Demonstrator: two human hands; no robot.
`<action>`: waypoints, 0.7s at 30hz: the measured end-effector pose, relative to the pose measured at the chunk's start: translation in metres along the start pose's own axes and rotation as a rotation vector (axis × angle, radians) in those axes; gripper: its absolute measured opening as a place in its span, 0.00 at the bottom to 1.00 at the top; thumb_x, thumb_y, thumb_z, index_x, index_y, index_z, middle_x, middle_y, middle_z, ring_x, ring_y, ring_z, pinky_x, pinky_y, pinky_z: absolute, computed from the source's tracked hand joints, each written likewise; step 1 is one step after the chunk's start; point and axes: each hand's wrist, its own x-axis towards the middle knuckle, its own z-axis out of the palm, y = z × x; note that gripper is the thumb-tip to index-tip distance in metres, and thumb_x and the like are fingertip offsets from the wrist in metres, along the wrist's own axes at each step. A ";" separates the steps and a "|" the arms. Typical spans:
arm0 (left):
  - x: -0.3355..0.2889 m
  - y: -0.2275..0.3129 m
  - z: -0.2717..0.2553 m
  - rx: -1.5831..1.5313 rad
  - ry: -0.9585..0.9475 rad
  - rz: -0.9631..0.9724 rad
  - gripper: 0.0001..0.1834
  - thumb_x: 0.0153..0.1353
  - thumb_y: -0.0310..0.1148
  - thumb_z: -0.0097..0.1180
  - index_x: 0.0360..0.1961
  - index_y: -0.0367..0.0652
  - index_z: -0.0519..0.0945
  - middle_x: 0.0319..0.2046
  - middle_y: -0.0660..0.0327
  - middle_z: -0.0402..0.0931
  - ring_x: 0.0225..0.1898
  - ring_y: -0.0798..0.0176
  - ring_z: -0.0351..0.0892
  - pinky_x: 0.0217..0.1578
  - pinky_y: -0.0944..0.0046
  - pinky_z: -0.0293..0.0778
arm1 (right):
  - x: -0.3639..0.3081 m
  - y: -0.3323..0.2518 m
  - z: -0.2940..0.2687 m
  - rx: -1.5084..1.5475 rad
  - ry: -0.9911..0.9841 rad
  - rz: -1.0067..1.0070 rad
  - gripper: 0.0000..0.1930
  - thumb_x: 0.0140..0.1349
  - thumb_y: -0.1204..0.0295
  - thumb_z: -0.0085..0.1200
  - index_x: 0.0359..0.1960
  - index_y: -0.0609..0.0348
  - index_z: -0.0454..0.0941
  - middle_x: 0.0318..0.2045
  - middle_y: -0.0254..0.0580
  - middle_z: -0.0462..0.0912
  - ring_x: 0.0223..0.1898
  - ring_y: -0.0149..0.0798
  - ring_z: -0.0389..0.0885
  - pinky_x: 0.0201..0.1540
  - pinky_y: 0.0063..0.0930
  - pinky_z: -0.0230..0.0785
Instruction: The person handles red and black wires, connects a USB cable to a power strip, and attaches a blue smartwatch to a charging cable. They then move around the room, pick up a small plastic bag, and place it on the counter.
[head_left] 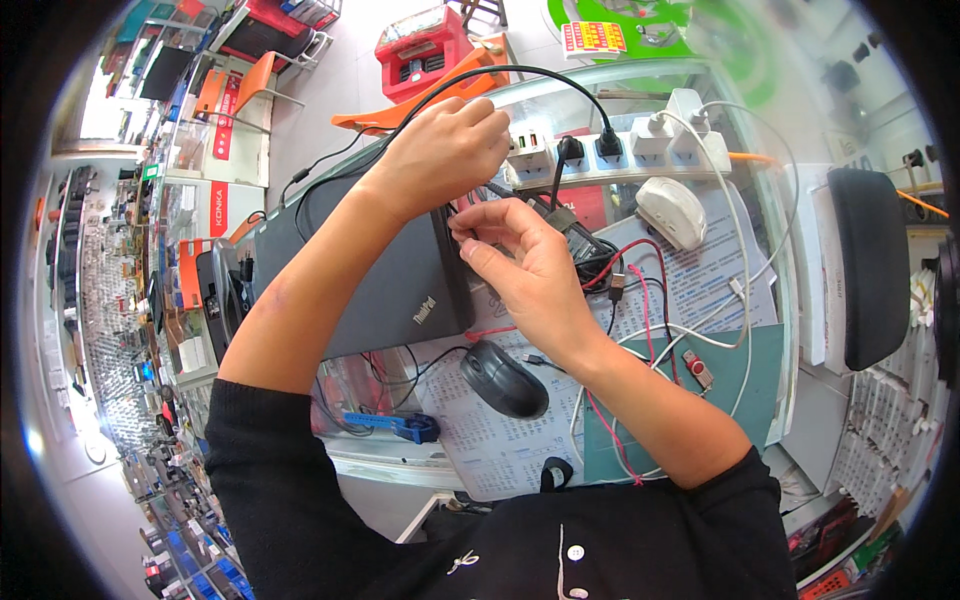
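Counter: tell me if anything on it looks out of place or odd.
No spill shows. Only the cabling looks untidy: a white cable and a pink cable sprawl loosely over the papers and green mat, crossing each other.

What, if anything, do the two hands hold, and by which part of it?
It cannot be told: beside the dark laptop, anything pinched by the right hand is too small to identify, and the curled left hand hides any hold.
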 end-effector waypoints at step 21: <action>0.012 -0.023 0.019 -0.071 -0.125 0.282 0.04 0.47 0.26 0.57 0.26 0.42 0.81 0.35 0.64 0.75 0.42 0.62 0.77 0.38 0.67 0.78 | 0.011 -0.011 -0.009 0.363 0.067 0.059 0.10 0.61 0.78 0.46 0.44 0.66 0.70 0.42 0.45 0.77 0.46 0.36 0.76 0.51 0.32 0.72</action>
